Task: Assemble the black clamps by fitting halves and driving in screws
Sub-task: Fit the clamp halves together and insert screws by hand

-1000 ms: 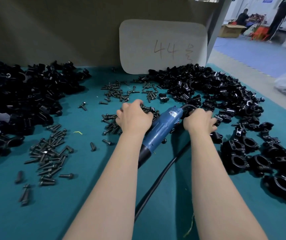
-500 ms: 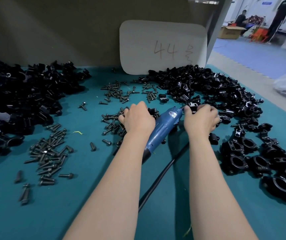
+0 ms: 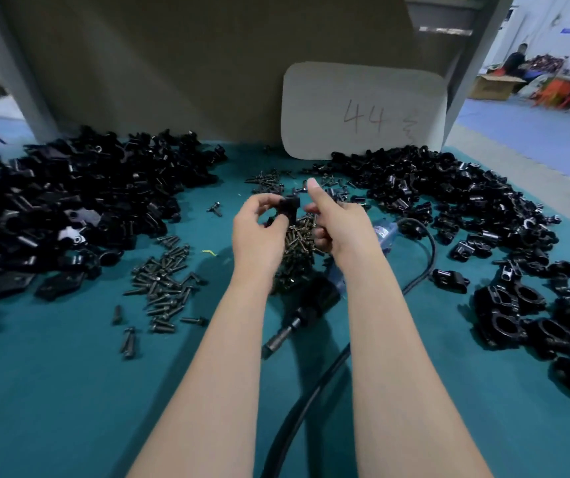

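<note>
Above the heap of screws (image 3: pixel 297 246) at the middle of the teal table (image 3: pixel 70 408), a black clamp half (image 3: pixel 288 205) is pinched between the thumb and fingertips of the left hand (image 3: pixel 259 232), raised clear of the surface. The right hand (image 3: pixel 340 229) is held just beside it, its index finger stretched straight upward past the part while the other fingers are curled under; whether anything is gripped in them cannot be told. Both forearms are extended forward, nearly parallel, with the electric screwdriver (image 3: pixel 314 298) lying on the table between them (its cable (image 3: pixel 421 263) is looped off to the right). The clamp half is judged to be light, rigid and fairly smooth, so a firm pinch across its flat outer faces is likely best, the bore and screw hole being kept uncovered for the mating half and the screw.
</note>
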